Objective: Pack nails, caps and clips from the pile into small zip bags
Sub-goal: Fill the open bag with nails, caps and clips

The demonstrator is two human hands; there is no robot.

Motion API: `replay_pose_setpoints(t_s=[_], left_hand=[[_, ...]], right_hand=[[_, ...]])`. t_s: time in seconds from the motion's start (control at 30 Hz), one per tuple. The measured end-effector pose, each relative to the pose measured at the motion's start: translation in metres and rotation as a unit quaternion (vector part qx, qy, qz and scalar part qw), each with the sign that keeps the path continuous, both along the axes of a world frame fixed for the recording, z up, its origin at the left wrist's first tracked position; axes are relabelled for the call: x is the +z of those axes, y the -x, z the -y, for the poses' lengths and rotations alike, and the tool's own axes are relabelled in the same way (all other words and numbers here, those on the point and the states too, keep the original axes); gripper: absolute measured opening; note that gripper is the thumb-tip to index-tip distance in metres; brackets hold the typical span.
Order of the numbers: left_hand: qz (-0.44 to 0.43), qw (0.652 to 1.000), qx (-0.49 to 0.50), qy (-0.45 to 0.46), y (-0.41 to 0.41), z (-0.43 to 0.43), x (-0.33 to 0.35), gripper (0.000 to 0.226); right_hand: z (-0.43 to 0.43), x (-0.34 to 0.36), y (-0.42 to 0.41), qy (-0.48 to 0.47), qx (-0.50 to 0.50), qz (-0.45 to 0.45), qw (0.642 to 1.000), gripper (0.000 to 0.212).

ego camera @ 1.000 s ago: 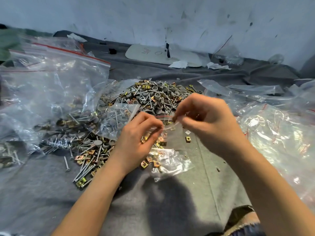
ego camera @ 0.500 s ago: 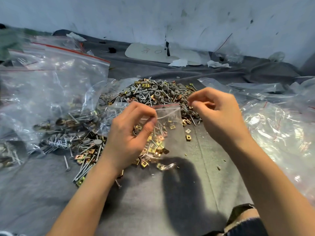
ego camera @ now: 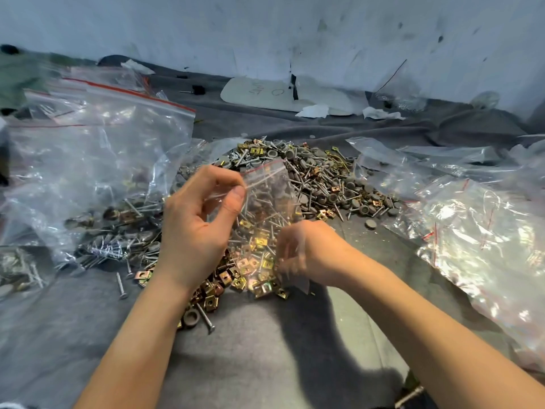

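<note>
A small clear zip bag (ego camera: 267, 199) with a red strip along its top hangs upright over the pile. My left hand (ego camera: 200, 225) pinches its upper left corner between thumb and fingers. Gold clips (ego camera: 259, 243) show through the bag's lower half. My right hand (ego camera: 306, 252) is blurred at the bag's lower right corner, fingers curled against the plastic. The pile (ego camera: 318, 178) of nails, grey caps and gold clips lies behind and under the bag on grey cloth.
A big clear zip bag (ego camera: 97, 149) holding nails and caps lies at the left. More clear bags (ego camera: 477, 225) are heaped at the right. Loose nails (ego camera: 121, 286) and a grey cap (ego camera: 370, 224) lie on the cloth. White paper scraps (ego camera: 312, 110) sit near the back wall.
My right hand let go of the bag's top edge and dropped to its lower right corner. My left hand lifted the bag upright, and the clips slid to the bottom.
</note>
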State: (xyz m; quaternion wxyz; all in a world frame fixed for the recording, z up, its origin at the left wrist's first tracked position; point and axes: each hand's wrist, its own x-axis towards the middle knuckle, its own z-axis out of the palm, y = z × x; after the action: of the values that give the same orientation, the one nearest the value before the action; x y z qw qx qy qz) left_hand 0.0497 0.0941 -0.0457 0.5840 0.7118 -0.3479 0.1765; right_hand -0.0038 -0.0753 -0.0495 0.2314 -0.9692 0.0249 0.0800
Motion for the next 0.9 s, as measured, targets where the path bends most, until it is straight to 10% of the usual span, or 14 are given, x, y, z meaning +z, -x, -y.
replay_pose_setpoints(t_s=[0.43,0.9], left_hand=[[-0.007,1.000,0.004,-0.020,-0.001,0.003,-0.008,0.014],[0.080,0.988,-0.043,-0.122,0.009,0.020,-0.012,0.023]], right_hand=[[0.010,0.011,0.004,-0.061,-0.120,-0.037,0.990,0.016],[0.029,0.048,0.024,-0.246,-0.097,0.346,0.900,0.018]])
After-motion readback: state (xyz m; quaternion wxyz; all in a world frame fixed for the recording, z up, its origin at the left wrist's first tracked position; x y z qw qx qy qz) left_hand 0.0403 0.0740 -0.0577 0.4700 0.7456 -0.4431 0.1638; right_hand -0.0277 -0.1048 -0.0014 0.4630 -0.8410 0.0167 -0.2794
